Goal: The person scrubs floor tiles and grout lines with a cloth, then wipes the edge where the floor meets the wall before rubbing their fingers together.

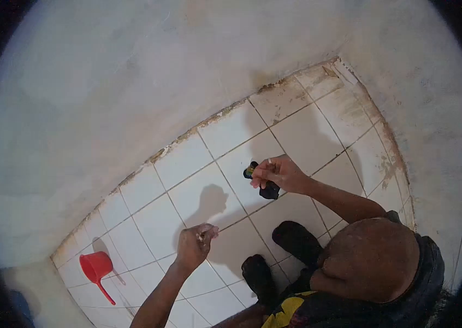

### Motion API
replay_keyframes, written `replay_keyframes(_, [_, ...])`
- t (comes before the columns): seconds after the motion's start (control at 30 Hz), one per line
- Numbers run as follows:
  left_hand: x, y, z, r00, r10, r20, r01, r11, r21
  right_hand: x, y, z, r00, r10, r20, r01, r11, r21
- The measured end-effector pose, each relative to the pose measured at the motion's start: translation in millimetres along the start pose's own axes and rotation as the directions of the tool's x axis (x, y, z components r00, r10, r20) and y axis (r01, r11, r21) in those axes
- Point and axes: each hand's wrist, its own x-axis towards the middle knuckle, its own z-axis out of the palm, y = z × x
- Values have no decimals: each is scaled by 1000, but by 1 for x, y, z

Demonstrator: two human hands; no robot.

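My right hand (280,174) is closed, with its fingers pinched together and a ring on one finger. A small, soft-looking black thing with a yellow-green patch (269,191) shows on both sides of these fingers; its kind I cannot make out. Lower and to the left, my left hand (194,244) is raised above the tiles with curled fingers. Something pale and pinkish shows at its fingertips, too small to tell from the fingers themselves. The two hands are apart.
White tiles (149,229) with dark joints cover the floor. A red dipper (95,266) lies at the left. Plain walls (116,82) meet the floor along a stained, crumbling edge. My bent knee (373,259) and black-covered feet (296,236) are at the lower right.
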Motion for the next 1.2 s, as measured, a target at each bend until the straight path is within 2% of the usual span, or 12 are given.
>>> replay_keyframes(0.07, [5, -1, -1, 995, -22, 92, 50, 951, -306, 3, 6, -2, 998, -64, 26, 65, 998, -8])
replay_keyframes(0.2, [6, 20, -14, 980, 28, 196, 128, 666, -735, 1, 8, 8, 991, -131, 6, 131, 989, 69])
replay_keyframes(0.3, [9, 28, -21, 968, 19, 251, 172, 678, -715, -1, 5, 11, 998, -67, 0, 67, 997, 43])
replay_keyframes(0.4, [6, 37, -22, 969, 58, 240, 135, 688, -713, -2, 9, 9, 997, -67, 30, 66, 997, 35])
replay_keyframes(0.5, [7, 32, -21, 944, 59, 325, 285, 354, -891, -3, 10, 8, 998, -39, 55, 39, 999, 8])
replay_keyframes(0.6, [6, 33, -20, 943, 64, 326, 301, 257, -918, -5, 11, 9, 999, 8, 33, -8, 1000, -15])
replay_keyframes(0.8, [4, 31, -17, 958, 8, 285, 260, 386, -885, -8, 15, 10, 999, -14, 29, 15, 999, -39])
replay_keyframes(0.9, [1, 32, -15, 969, -11, 246, 220, 485, -847, -5, 16, 6, 999, 27, 17, -26, 998, -60])
replay_keyframes(1.07, [-1, 28, -11, 974, -76, 212, 215, 597, -773, -5, 16, -3, 999, -31, -23, 29, 996, -81])
replay_keyframes(1.2, [-3, 22, -11, 979, -141, 149, 205, 645, -736, -3, 14, -11, 998, 4, -65, -4, 1000, 7])
